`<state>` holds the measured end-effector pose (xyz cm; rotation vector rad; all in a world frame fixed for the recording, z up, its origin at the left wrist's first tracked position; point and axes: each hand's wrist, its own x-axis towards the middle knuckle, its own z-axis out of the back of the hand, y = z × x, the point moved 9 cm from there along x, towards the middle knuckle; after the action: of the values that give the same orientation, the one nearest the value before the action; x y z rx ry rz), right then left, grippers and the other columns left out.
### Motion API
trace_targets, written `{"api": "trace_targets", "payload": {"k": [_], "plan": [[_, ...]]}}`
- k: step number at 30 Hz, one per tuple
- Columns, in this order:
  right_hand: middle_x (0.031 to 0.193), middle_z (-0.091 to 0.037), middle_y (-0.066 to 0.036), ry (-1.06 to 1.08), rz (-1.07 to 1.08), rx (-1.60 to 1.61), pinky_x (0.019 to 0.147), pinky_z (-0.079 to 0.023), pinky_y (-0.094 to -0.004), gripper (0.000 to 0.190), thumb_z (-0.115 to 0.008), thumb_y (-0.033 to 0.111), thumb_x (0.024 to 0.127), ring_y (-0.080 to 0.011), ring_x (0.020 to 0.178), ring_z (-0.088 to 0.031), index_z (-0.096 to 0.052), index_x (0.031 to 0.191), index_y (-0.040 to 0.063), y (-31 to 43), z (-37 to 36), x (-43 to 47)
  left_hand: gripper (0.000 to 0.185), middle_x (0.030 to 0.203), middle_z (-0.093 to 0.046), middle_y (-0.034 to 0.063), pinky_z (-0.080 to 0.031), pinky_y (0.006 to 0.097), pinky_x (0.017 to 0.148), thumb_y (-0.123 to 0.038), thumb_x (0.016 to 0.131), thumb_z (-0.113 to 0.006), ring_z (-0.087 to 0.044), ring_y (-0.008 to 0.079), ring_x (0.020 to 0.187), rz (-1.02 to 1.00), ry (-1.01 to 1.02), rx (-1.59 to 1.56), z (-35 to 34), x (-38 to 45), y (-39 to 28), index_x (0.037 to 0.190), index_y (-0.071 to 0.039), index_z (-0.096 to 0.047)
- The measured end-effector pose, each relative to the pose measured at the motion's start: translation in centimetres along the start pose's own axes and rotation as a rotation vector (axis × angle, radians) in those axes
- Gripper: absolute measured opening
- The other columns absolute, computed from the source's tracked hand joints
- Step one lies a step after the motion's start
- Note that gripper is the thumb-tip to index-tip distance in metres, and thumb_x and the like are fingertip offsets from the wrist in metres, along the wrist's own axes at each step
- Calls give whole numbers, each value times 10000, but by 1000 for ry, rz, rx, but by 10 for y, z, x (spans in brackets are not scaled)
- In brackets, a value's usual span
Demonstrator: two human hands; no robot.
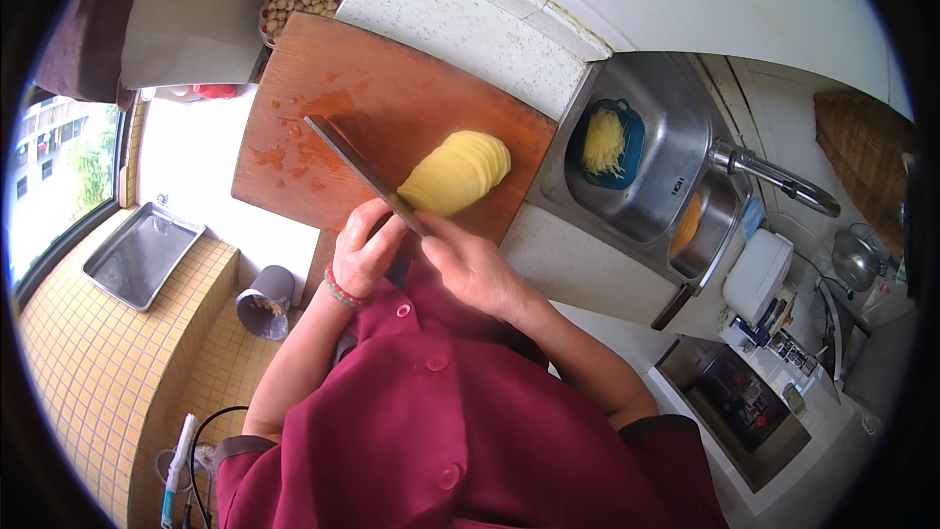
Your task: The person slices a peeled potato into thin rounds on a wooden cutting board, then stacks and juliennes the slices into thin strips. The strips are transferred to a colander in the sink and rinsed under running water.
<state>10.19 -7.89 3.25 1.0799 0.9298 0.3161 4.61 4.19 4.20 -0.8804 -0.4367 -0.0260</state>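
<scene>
My right hand [474, 268] grips a wide-bladed kitchen knife [352, 163], seen almost along its spine, pointing to the upper left over the wooden cutting board [345, 73]. Fingers curled, my left hand [367, 246] rests against the near part of the blade on its left side; whatever may be under those fingers is hidden. A red-and-green beaded bracelet [341, 288] circles the left wrist. Just right of the blade lies a row of overlapping pale yellow slices [459, 173], apparently peeled potato. Wet patches mark the board's left half.
Right of the board, a steel sink [661, 184] holds a teal basket [637, 134] of thin pale shreds [605, 143] beneath a faucet [778, 176]. A bowl of small round pale pieces [302, 4] stands behind the board. A metal tray [145, 256] and a bin [266, 301] are at left.
</scene>
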Motion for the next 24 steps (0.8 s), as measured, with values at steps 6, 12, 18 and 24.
{"api": "trace_targets", "payload": {"k": [6,12,18,24], "plan": [[961,-656,-256,40,-13,-48,801,-505,-381,581,-478,418,993,-357,912,-667,-445,1347,-41,27,7,-22,335,1118,-598,138,-539,369,816,53,680,-686,-613,308,996,11,30,25,-6,-11,7,1002,-41,-674],[1035,-643,-287,136,-164,-68,837,-499,-392,665,-449,504,978,-397,944,-660,-365,1430,23,28,10,-57,297,1093,-618,114,-512,345,835,28,779,-648,-614,268,987,298,189,-181,-29,-35,39,1073,-8,-642],[1114,-623,-288,150,-258,-32,882,-482,-394,663,-452,500,978,-390,1039,-634,-370,1424,17,20,10,-61,300,1100,-618,126,-504,326,833,31,823,-631,-611,251,990,-22,78,-9,-13,-22,14,1122,14,-618],[1210,-585,-285,108,-170,-41,954,-445,-380,644,-451,470,986,-383,1145,-580,-390,1400,-19,29,13,-51,361,1104,-602,129,-521,368,812,58,673,-704,-603,317,992,152,114,-76,-18,-22,22,1011,-65,-676]]}}
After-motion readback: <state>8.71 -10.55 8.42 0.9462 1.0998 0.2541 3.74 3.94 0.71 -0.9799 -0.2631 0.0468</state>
